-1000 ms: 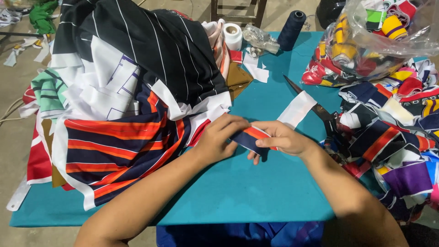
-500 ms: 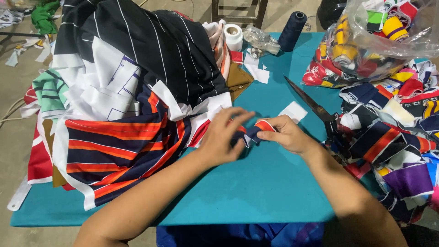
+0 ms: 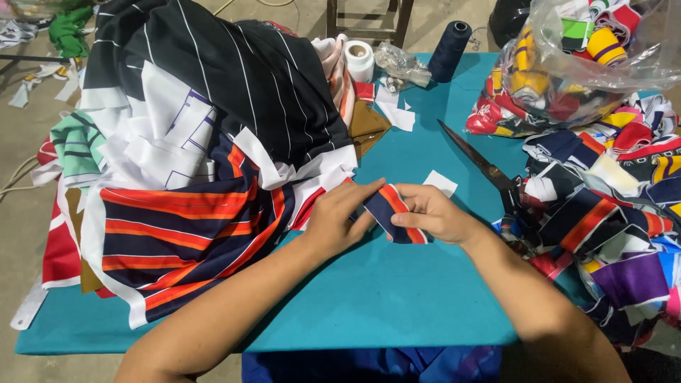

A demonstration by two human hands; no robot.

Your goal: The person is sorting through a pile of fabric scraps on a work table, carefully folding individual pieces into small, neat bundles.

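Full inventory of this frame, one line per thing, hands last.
fabric strip: 1, navy with orange-red stripes, held between both hands
fabric pile: 1, black, white, navy, orange, table left
scissors: 1, dark, right of centre
white scrap: 1, beside scissors
thread cone: 1, dark navy, far edge
white roll: 1, far edge
plastic bag: 1, clear, coloured rolls inside, top right
scrap heap: 1, multicoloured, right
table: 1, teal
left hand: grips strip
right hand: grips strip

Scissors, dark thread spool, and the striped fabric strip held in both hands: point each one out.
scissors (image 3: 477, 157): head view, on the blades lying on the teal table.
dark thread spool (image 3: 449, 52): head view, on its side wall.
striped fabric strip (image 3: 389, 207): head view, on the navy middle between the hands.
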